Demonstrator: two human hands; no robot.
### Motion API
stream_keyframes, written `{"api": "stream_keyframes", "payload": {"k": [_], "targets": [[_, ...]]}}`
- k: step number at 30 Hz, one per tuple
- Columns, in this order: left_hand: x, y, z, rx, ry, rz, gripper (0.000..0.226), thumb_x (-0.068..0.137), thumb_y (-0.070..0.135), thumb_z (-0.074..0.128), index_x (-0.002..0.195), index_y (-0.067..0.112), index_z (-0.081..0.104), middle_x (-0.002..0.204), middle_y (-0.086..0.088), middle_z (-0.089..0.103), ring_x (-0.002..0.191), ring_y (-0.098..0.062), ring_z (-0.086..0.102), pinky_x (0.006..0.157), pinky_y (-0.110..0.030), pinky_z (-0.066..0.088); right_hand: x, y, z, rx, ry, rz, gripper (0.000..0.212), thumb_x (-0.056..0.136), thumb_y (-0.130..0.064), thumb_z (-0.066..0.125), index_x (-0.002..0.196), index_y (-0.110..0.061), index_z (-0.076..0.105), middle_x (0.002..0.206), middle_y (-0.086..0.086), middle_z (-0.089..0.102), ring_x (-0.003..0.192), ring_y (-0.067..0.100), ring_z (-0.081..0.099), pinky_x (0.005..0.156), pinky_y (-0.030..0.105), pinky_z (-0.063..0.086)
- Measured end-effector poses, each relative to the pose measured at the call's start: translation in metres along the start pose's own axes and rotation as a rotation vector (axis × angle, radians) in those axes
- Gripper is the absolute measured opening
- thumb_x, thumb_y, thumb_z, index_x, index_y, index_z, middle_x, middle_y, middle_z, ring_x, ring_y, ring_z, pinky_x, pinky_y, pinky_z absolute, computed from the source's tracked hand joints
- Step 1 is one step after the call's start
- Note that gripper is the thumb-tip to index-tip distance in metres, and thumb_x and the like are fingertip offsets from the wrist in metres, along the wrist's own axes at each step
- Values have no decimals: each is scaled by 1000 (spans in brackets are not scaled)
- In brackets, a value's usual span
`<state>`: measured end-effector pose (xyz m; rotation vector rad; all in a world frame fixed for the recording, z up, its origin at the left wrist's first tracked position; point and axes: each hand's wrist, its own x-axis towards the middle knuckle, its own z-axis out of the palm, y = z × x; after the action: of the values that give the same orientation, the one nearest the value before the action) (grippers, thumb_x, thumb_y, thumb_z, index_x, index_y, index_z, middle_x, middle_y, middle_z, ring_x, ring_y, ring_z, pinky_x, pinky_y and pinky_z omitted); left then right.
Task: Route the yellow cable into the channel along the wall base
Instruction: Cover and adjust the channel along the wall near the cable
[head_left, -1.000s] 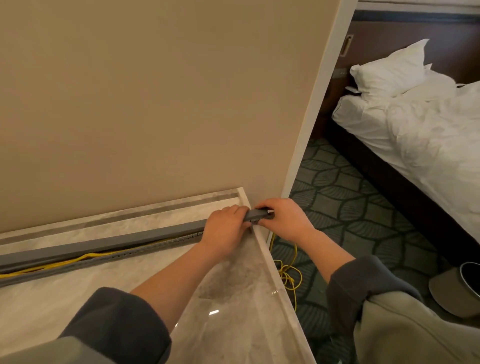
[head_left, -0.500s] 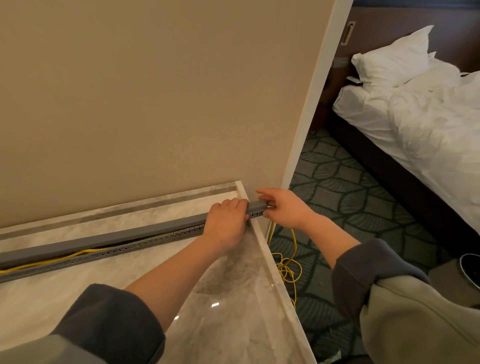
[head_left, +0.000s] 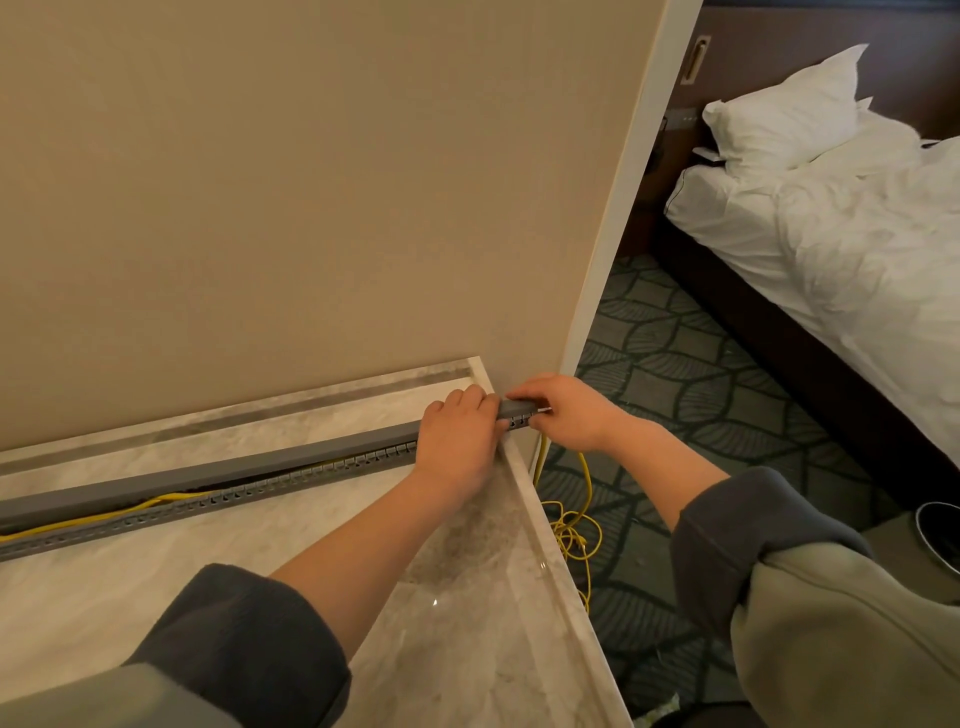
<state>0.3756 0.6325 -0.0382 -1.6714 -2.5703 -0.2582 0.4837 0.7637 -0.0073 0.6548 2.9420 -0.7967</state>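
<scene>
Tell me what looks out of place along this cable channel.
The gray channel gapes open toward the left of the view, where the yellow cable bulges out between cover and slotted base instead of lying inside. Past the marble floor's edge, the rest of it lies in a loose tangle on the carpet.

Bg stuff: glossy grey-white marble floor (head_left: 156, 597) fills the bottom left, w/ a darker inlaid strip (head_left: 291, 415) along its far edge and a pale border down the right edge, where it meets the carpet (head_left: 675, 374) (dark green, leaf pattern). White trim (head_left: 623, 208) runs up from the marble's far right corner. On the carpet's right side there's a bed (head_left: 769, 327) w/ a dark base, rumpled white duvet (head_left: 857, 249) and a pillow (head_left: 789, 114) at the head end. Brass-ish plate (head_left: 696, 60) on the brown panel behind, idk what it is. Dark round thing (head_left: 940, 535) at the right edge, cut off.
</scene>
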Motion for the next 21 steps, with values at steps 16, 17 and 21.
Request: {"api": "stream_keyframes", "payload": {"k": [16, 17, 21], "targets": [[-3, 1, -2, 218, 43, 136, 28, 102, 29, 36, 121, 14, 50, 107, -4, 57, 86, -24, 60, 56, -34, 34, -11, -17, 3, -439, 75, -38, 28, 91, -10, 47, 112, -24, 59, 103, 0, 67, 95, 24, 62, 75, 39, 52], [-5, 0, -1, 216, 78, 133, 27, 101, 30, 40, 120, 16, 53, 103, -2, 59, 83, -23, 60, 56, -33, 35, -12, -17, 5, -445, 95, -35, 30, 91, -10, 47, 115, -24, 58, 104, 0, 67, 95, 24, 62, 75, 39, 52], [-12, -2, 16, 139, 263, 112, 31, 89, 29, 59, 120, 22, 62, 94, 3, 66, 80, -21, 62, 64, -33, 44, -16, -11, 18, -461, 195, -39, 39, 91, -9, 47, 126, -26, 51, 108, 0, 66, 92, 23, 63, 74, 36, 52]]}}
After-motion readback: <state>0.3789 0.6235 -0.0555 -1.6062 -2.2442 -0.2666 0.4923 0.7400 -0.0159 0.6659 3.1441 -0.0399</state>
